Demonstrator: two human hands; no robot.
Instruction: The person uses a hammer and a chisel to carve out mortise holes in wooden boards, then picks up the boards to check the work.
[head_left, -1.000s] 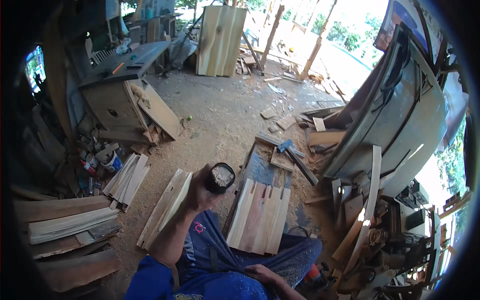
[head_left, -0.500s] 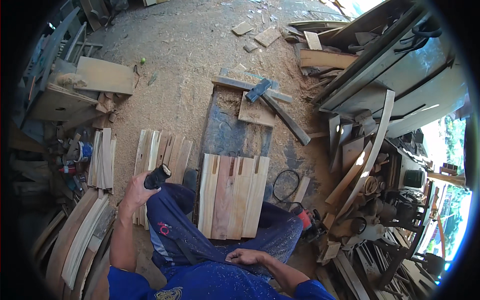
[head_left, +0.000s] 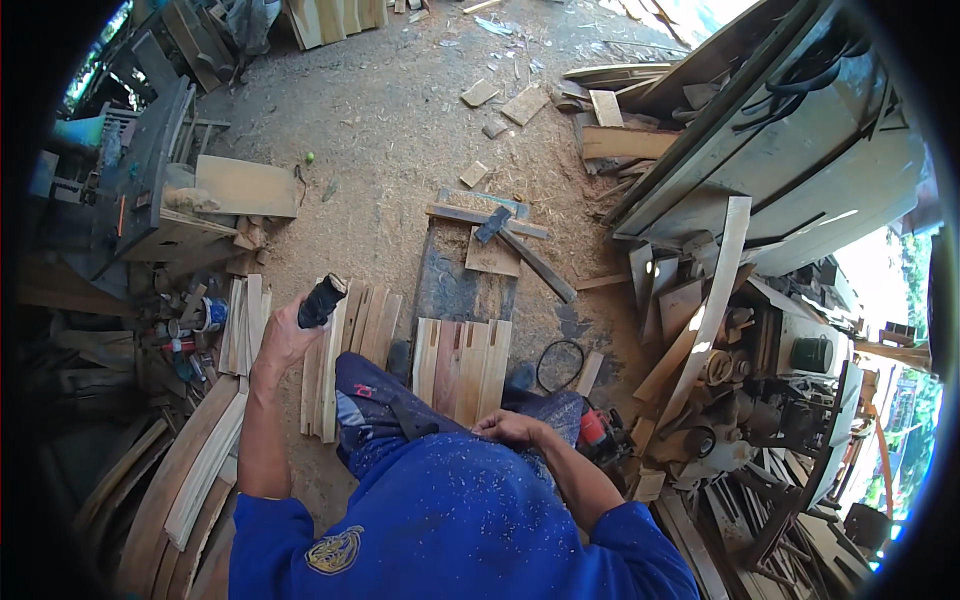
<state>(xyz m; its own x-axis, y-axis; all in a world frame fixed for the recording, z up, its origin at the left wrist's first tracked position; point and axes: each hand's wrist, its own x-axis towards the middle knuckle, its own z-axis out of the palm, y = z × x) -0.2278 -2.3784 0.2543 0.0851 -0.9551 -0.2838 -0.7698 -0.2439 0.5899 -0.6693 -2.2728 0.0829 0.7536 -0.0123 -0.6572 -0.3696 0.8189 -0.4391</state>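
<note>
Workshop floor (head_left: 380,150), grey-brown, strewn with wood shavings and offcuts. Your left hand (head_left: 288,338): raised, fingers wrapped round a black cylindrical object (head_left: 319,304) with a pale top, tilted up and to the right; its exact kind is unclear. Your right hand (head_left: 507,428): at your lap, against your blue shirt (head_left: 460,510), fingers curled; whether it holds anything, one cannot tell. Near the left hand: narrow boards (head_left: 367,325), laid side by side. Ahead of your lap: pale and reddish slats (head_left: 460,365), slotted at their far ends, lying on a dark low bench (head_left: 447,280). At its far end: one hammer (head_left: 540,268), across a wooden batten (head_left: 450,213), handle slanting rightward. Beside your right leg: one red power tool (head_left: 594,430), near a black cable (head_left: 540,372). Farther right: one long pale strip (head_left: 717,290), leaning, before large grey panels (head_left: 800,195).
</note>
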